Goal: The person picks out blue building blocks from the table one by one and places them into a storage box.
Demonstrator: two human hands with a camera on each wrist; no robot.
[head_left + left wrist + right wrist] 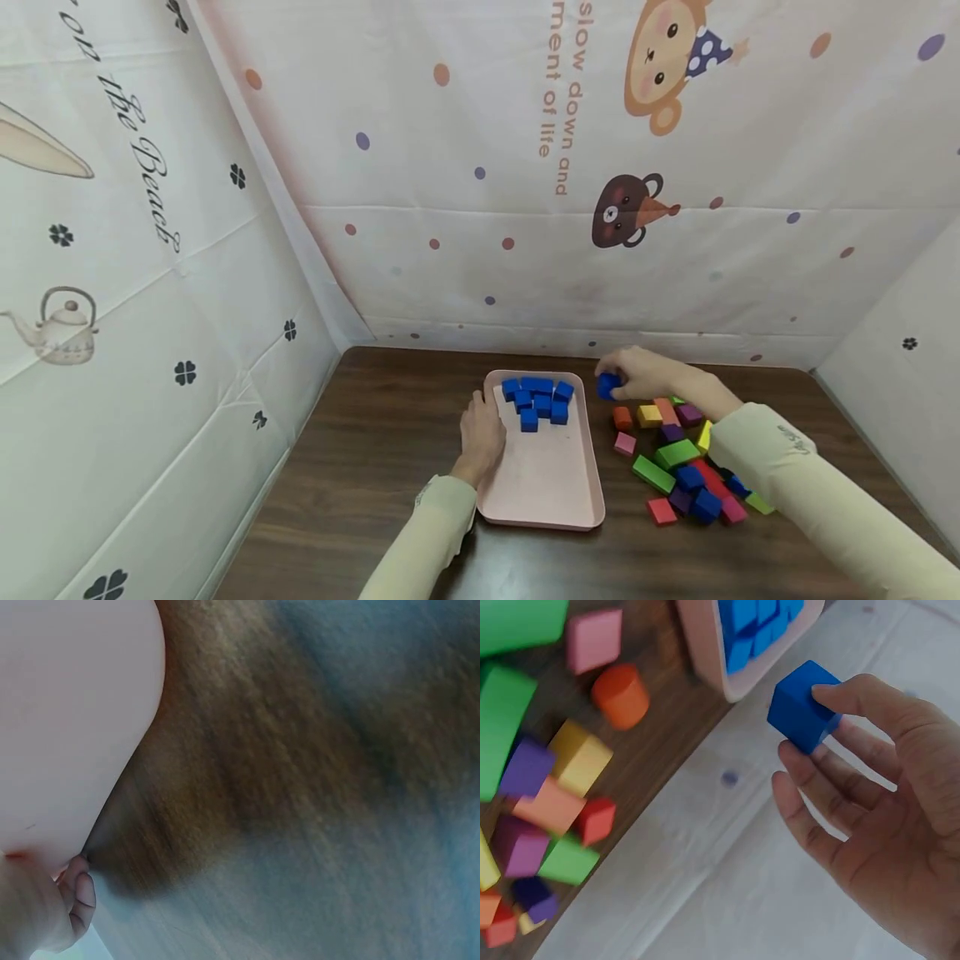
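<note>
My right hand [637,373] pinches a blue cube [608,385] between thumb and fingers, raised just beyond the tray's right rim. The right wrist view shows the same cube [804,705] with the thumb on one face. A pale pink tray [540,492] has several blue blocks [542,406] grouped at its far end. On its left side, my left hand [482,432] grips the rim. Close up in the left wrist view, the curled fingers [84,892] meet the tray's edge at the lower left; part of that hand is out of frame.
A loose pile of mixed blocks lies right of the tray, with a green block [654,474], a red block [662,511] and more blue ones [706,505]. An orange cylinder [621,697] sits near the tray. Printed cloth [480,275] hangs behind the wooden table [360,467].
</note>
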